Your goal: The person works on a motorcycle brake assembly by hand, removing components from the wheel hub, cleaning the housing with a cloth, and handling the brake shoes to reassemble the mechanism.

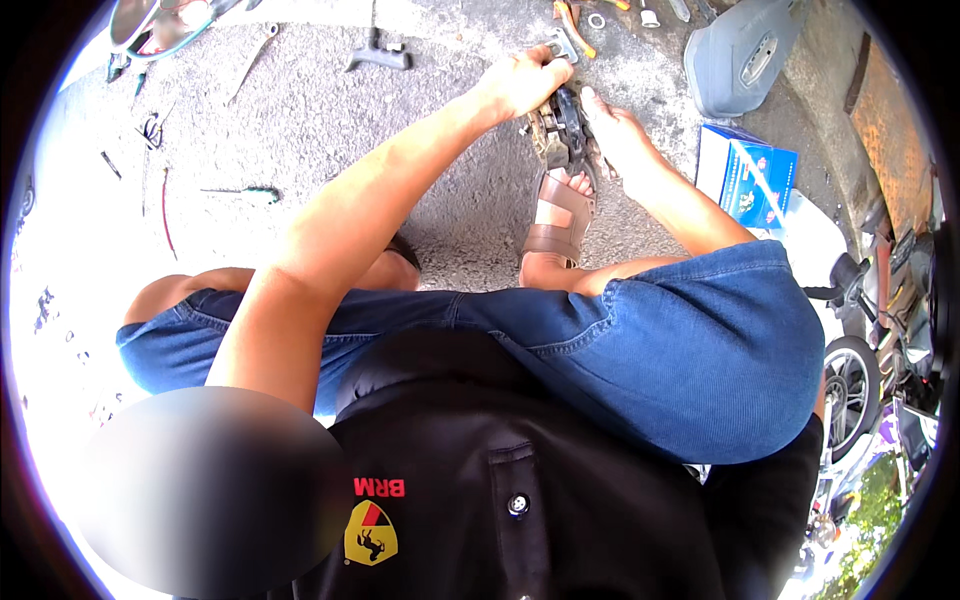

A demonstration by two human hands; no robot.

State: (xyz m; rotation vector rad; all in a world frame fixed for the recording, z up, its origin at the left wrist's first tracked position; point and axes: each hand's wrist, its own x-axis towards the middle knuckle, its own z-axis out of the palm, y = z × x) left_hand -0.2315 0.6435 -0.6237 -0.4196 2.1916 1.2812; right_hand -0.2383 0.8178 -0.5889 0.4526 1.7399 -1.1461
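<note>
A greasy metal mechanical part (562,132), brown and black with a blocky lower end, is held just above my sandalled foot (560,220). My left hand (527,83) is closed round its upper end, thumb and fingers bent over it. A small grey metal piece (562,46) shows just beyond those fingers; whether it belongs to the part I cannot tell. On the right side of the part, my right hand (617,130) grips its edge with the thumb pointing up, and its other fingers are partly hidden.
A T-handled tool (380,57), a spanner (254,62) and a screwdriver (250,192) lie on the rough ground to the left. Orange-handled pliers (574,28) and a washer (597,20) are beyond my hands. To the right are a grey plastic cover (715,65) and a blue box (750,175).
</note>
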